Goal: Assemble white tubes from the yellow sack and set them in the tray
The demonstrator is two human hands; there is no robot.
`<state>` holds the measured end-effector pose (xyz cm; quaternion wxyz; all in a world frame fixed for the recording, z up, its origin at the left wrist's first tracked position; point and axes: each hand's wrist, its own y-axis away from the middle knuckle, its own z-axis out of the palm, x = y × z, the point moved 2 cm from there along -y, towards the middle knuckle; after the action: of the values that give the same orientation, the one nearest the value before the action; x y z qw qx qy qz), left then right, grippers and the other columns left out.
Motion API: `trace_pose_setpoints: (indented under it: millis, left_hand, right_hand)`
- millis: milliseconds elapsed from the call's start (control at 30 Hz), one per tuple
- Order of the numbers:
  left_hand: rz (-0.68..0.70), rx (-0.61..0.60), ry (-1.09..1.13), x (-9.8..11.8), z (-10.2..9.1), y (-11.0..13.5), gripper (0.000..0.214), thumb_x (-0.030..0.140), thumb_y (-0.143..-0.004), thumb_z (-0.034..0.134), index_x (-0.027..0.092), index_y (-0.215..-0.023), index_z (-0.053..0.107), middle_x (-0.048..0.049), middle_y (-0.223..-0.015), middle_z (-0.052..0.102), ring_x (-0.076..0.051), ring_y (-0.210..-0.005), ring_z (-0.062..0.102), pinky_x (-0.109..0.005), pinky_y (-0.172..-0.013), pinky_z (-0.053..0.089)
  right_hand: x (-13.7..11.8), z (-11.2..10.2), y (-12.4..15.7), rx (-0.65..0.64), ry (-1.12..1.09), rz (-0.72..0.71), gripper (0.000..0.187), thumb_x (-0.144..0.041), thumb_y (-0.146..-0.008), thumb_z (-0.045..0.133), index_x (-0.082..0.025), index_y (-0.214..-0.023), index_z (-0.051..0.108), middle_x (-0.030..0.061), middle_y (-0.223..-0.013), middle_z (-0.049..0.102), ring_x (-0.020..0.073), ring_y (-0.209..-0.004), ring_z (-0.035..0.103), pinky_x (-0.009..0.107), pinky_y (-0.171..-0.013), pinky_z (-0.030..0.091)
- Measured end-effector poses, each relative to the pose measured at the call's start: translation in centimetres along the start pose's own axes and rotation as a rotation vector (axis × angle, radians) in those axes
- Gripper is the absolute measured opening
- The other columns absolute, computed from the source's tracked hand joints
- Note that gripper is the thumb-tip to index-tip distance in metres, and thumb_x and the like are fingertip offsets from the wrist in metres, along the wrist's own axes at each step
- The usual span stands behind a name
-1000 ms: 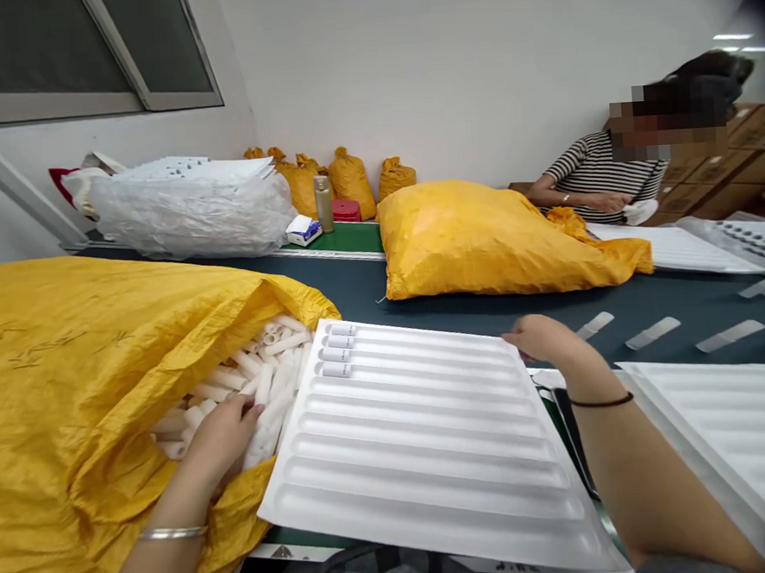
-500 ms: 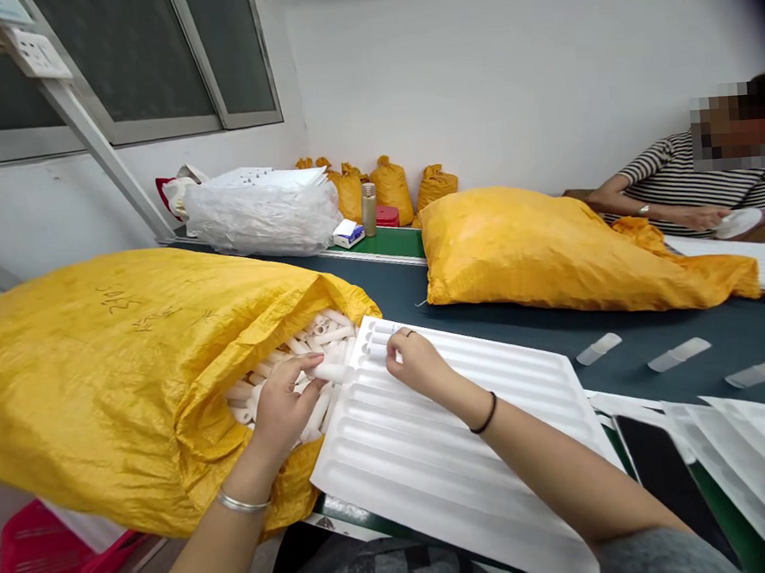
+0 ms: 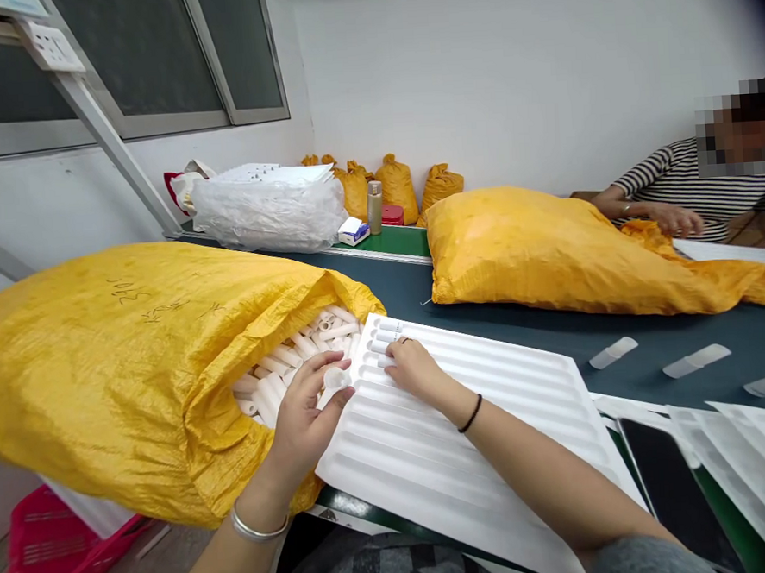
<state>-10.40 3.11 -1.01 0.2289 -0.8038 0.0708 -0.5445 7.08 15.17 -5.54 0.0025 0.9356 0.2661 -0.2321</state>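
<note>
My left hand (image 3: 309, 408) is curled around a short translucent white plastic tube (image 3: 336, 378), pinched between thumb and fingers, one round end facing me. It hovers at the mouth of a big yellow woven sack (image 3: 102, 355) with many loose white tubes (image 3: 283, 357) inside. At the upper left of a white ridged tray (image 3: 458, 455), my right hand (image 3: 417, 369) has its fingers closed on a small white tube (image 3: 384, 361) in a groove; the fingers partly hide it. Further tubes (image 3: 390, 326) lie in the grooves just above.
Another yellow sack (image 3: 549, 250) lies on the dark conveyor belt (image 3: 382, 278). Translucent tubes (image 3: 613, 353) stand apart on the belt at right. A black phone (image 3: 673, 485) and white sheets (image 3: 748, 446) lie near my right arm. A co-worker in a striped shirt (image 3: 661, 174) sits opposite.
My left hand has turned the tube so its end faces me. My right hand has shifted slightly down along the tray's left edge. The co-worker's hand no longer shows the white disc.
</note>
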Motion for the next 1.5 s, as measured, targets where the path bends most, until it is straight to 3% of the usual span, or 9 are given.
trace_pose_setpoints:
  millis: [100, 233, 400, 600, 800, 1033, 1233, 1400, 1500]
  left_hand:
    - [-0.171, 0.069, 0.279, -0.5, -0.5, 0.3, 0.045, 0.026, -0.078, 0.071, 0.027, -0.122, 0.058, -0.0067, -0.11, 0.065, -0.022, -0.108, 0.062, -0.037, -0.097, 0.048]
    - [-0.453, 0.128, 0.782, 0.0, -0.1, 0.3, 0.097, 0.023, -0.069, 0.08, 0.046, -0.142, 0.02, 0.002, -0.101, 0.066, -0.017, -0.087, 0.07, -0.03, -0.076, 0.057]
    - [-0.556, 0.148, 0.981, 1.1, 2.2, 0.0, 0.057, 0.026, -0.069, 0.081, 0.029, -0.117, 0.051, 0.0008, -0.092, 0.069, -0.012, -0.088, 0.069, -0.023, -0.083, 0.054]
    - [-0.431, 0.168, 0.653, 1.3, 3.1, -0.2, 0.039, 0.03, -0.064, 0.083, 0.02, -0.095, 0.061, 0.0035, -0.07, 0.068, -0.007, -0.065, 0.063, -0.016, -0.066, 0.053]
    - [-0.464, -0.189, 0.381, 2.1, 3.5, 0.5, 0.038, 0.039, -0.074, 0.073, 0.015, -0.103, 0.069, -0.0016, -0.065, 0.067, -0.01, -0.055, 0.058, -0.02, -0.052, 0.048]
    - [-0.415, -0.238, 0.318, 2.9, 3.7, 1.1, 0.034, 0.035, -0.076, 0.072, 0.018, -0.105, 0.071, -0.0021, -0.067, 0.068, -0.014, -0.064, 0.063, -0.024, -0.061, 0.053]
    - [-0.066, -0.158, 0.078, 4.1, 3.9, 1.2, 0.025, 0.026, -0.078, 0.07, 0.022, -0.103, 0.072, -0.0038, -0.087, 0.07, -0.013, -0.069, 0.062, -0.021, -0.06, 0.051]
    - [0.142, -0.221, -0.037, 5.0, 4.7, 2.0, 0.029, 0.02, -0.082, 0.066, 0.024, -0.111, 0.067, -0.0038, -0.09, 0.071, -0.014, -0.074, 0.064, -0.021, -0.065, 0.051]
    - [0.204, -0.386, -0.092, 4.5, 5.4, 2.5, 0.041, 0.021, -0.084, 0.063, 0.029, -0.125, 0.059, -0.0041, -0.099, 0.071, -0.017, -0.086, 0.067, -0.025, -0.076, 0.052]
  right_hand:
    - [0.1, -1.6, 0.4, 0.035, -0.053, 0.009, 0.02, -0.01, -0.071, 0.066, -0.009, -0.091, 0.064, 0.0149, -0.093, 0.065, 0.0267, -0.089, 0.061, 0.036, -0.08, 0.047]
    - [-1.1, -4.5, 3.5, 0.036, -0.287, -0.043, 0.025, -0.022, -0.084, 0.058, -0.015, -0.107, 0.059, 0.0059, -0.093, 0.065, 0.0151, -0.072, 0.06, 0.026, -0.065, 0.049]
    - [-3.0, -6.3, 7.6, 0.054, -0.809, -0.199, 0.028, -0.031, -0.088, 0.06, -0.022, -0.113, 0.066, 0.0064, -0.099, 0.065, 0.0164, -0.083, 0.061, 0.027, -0.068, 0.05]
    - [-1.8, -8.7, 10.0, 0.247, -0.648, -0.298, 0.036, -0.02, -0.095, 0.048, -0.029, -0.127, 0.06, 0.0098, -0.119, 0.052, 0.0205, -0.111, 0.053, 0.033, -0.083, 0.052]
    - [0.2, -11.2, 11.1, 0.325, -0.438, -0.305, 0.029, -0.021, -0.093, 0.053, -0.028, -0.12, 0.06, 0.0084, -0.109, 0.063, 0.0213, -0.104, 0.059, 0.037, -0.089, 0.051]
    - [1.0, -12.0, 12.0, 0.283, -0.434, -0.202, 0.023, -0.032, -0.091, 0.058, -0.025, -0.111, 0.064, 0.0077, -0.099, 0.068, 0.0186, -0.087, 0.064, 0.03, -0.074, 0.054]
    - [1.0, -12.1, 12.4, 0.184, -0.584, -0.03, 0.025, -0.034, -0.088, 0.061, -0.019, -0.106, 0.066, 0.0045, -0.079, 0.068, 0.0156, -0.067, 0.063, 0.026, -0.059, 0.052]
    - [0.1, -10.9, 14.0, 0.163, -0.521, -0.088, 0.023, -0.031, -0.089, 0.059, -0.02, -0.109, 0.065, 0.006, -0.087, 0.069, 0.016, -0.073, 0.065, 0.026, -0.067, 0.053]
    - [0.6, -8.9, 14.5, 0.004, -0.381, -0.196, 0.026, -0.031, -0.089, 0.061, -0.023, -0.113, 0.065, 0.0074, -0.098, 0.07, 0.0187, -0.085, 0.066, 0.029, -0.077, 0.053]
